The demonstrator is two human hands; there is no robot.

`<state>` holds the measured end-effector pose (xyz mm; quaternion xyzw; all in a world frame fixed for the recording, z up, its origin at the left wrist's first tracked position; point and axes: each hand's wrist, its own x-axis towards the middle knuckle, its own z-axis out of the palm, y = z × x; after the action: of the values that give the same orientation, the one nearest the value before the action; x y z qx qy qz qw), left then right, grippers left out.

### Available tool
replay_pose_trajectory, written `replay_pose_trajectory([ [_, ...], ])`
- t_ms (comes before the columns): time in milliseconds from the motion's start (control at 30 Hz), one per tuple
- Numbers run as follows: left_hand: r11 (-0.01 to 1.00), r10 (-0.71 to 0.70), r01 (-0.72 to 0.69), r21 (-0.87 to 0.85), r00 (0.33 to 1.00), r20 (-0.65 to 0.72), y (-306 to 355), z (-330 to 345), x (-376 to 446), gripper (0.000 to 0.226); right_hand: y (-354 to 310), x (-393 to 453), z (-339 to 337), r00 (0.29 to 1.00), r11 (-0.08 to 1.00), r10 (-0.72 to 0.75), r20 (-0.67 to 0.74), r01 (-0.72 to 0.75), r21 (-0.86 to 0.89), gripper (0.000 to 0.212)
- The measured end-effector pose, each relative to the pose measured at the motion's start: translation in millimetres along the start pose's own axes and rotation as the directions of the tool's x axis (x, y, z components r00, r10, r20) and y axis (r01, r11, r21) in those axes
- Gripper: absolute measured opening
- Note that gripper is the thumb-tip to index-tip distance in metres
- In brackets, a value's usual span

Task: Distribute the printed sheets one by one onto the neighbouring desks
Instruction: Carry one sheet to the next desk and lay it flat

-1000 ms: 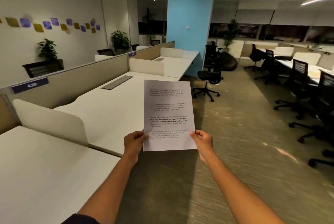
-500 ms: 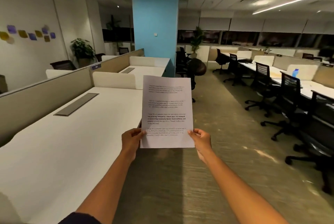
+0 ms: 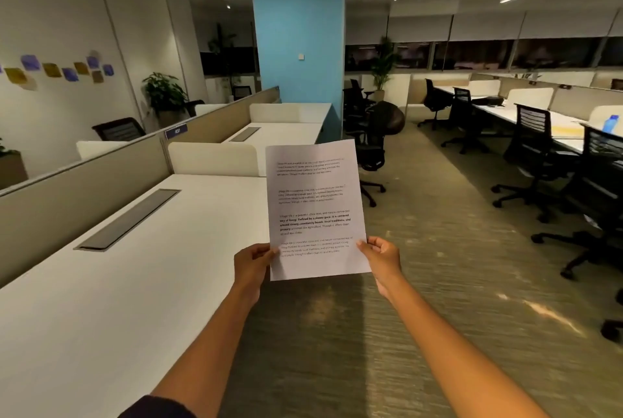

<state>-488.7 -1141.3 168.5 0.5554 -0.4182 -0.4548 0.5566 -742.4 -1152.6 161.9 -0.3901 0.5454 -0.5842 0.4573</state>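
I hold a white printed sheet upright in front of me, with several blocks of black text on it. My left hand pinches its lower left edge and my right hand pinches its lower right edge. The sheet hangs in the air over the right edge of a long white desk on my left. Whether more sheets lie behind the front one cannot be told. A further white desk stands beyond a cream divider.
A beige partition runs along the left desks' far side. A blue pillar stands at the row's end, with black office chairs near it. Another row of desks and chairs lines the right of the carpeted aisle.
I have walked forward along the aisle past one divider, and the near desk has slid back to my left. Both hands kept hold of the sheet in the same way.
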Motion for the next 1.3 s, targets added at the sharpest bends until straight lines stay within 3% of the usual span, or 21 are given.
replay_pose_trajectory([
  [367,0.999,0.020,-0.023,-0.026,0.993,-0.113,11,5,173,0.004,-9,195,101,0.984,0.999,0.038,0.174,-0.031,-0.044,0.006],
  [867,0.996,-0.093,0.087,-0.035,0.941,-0.325,-39,-141,379,0.004,51,362,356,0.897,0.973,0.161,0.411,-0.074,-0.220,0.003],
  [1100,0.991,-0.129,0.130,-0.033,0.852,-0.508,-58,-215,405,0.007,95,393,477,0.788,0.946,0.231,0.571,-0.044,-0.323,0.012],
  [1200,0.984,-0.157,0.177,-0.030,0.762,-0.628,-74,-238,405,0.004,118,402,529,0.691,0.936,0.278,0.667,-0.038,-0.350,0.016],
  [1300,0.970,-0.201,0.236,-0.061,0.630,-0.750,-91,-249,398,0.004,137,403,570,0.588,0.917,0.326,0.741,-0.006,-0.399,0.010],
])
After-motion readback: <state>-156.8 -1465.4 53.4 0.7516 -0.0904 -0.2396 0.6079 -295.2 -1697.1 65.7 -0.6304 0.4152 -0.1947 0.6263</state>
